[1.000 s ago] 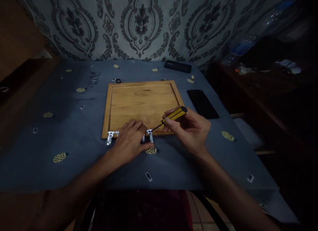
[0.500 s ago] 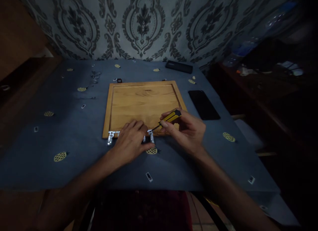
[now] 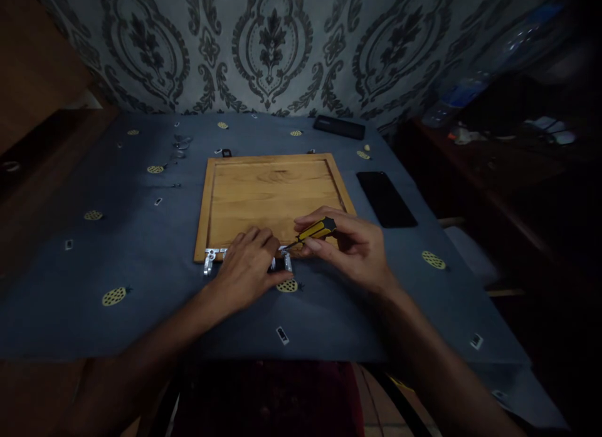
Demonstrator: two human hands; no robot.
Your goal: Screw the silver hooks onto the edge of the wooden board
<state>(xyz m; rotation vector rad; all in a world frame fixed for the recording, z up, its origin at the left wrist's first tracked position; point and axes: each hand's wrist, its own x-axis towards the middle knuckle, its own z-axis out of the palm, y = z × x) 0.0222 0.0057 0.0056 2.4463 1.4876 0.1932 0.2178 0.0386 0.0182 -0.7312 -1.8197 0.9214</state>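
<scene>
On the table lies a framed wooden panel (image 3: 263,199) with a shiny metal fitting (image 3: 210,260) along its front edge. My left hand (image 3: 249,261) is closed over the middle of the fitting, thumb stretched along the near side; much of the metal is hidden beneath it. Between the fingertips of my right hand (image 3: 357,246) is a yellow and black screwdriver (image 3: 316,230). Its shaft slants down to the left, and its tip meets the fitting's right end beside my left hand. I cannot make out a screw there.
A black phone (image 3: 386,199) lies right of the panel, and a dark flat case (image 3: 339,126) behind it. Small loose pieces (image 3: 176,185) rest on the blue cloth (image 3: 141,249) to the left. A patterned curtain (image 3: 273,48) hangs at the back; a plastic bottle (image 3: 458,95) is at right.
My right hand has shifted slightly left, and the screwdriver handle sits lower and has turned a little. Its tip stays at the fitting. My left hand and the panel have not visibly moved.
</scene>
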